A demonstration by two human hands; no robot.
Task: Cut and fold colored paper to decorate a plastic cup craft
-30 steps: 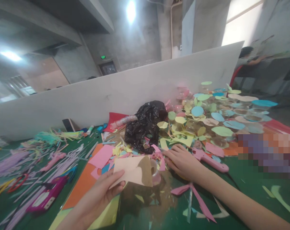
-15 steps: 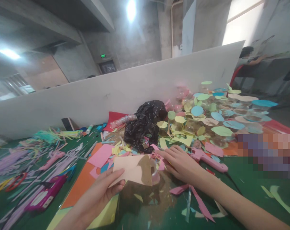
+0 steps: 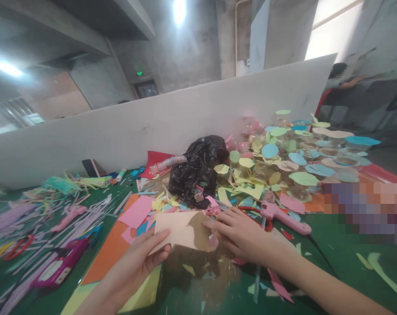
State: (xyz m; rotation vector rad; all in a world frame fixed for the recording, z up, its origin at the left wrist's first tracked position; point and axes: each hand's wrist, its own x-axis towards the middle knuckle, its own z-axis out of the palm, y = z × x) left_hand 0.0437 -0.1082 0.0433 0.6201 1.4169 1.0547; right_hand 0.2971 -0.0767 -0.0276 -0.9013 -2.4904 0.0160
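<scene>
My left hand (image 3: 149,247) pinches the left end of a cream paper card (image 3: 175,225), thumb on top and fingers underneath. A brown shadow falls across the card's right part. At its right edge are the outstretched fingertips of my right hand (image 3: 240,236); the thumb is hidden, and I cannot tell whether they press on it. Close behind that hand lie scissors with red handles (image 3: 251,210), partly covered by it. A small clear plastic piece (image 3: 214,241) shows between the card and my right hand.
A black plastic bag (image 3: 198,170) sits behind the paper scraps. Many paper discs on clear cups (image 3: 303,177) crowd the right back. A pink glue gun (image 3: 285,218) lies at right, cord trailing. At left are a magenta device (image 3: 62,262) and paper strips (image 3: 86,223). A white partition (image 3: 119,131) stands behind.
My right hand has moved toward me and to the card's right edge, uncovering the red scissor handles behind it. My left hand keeps the card in almost the same place.
</scene>
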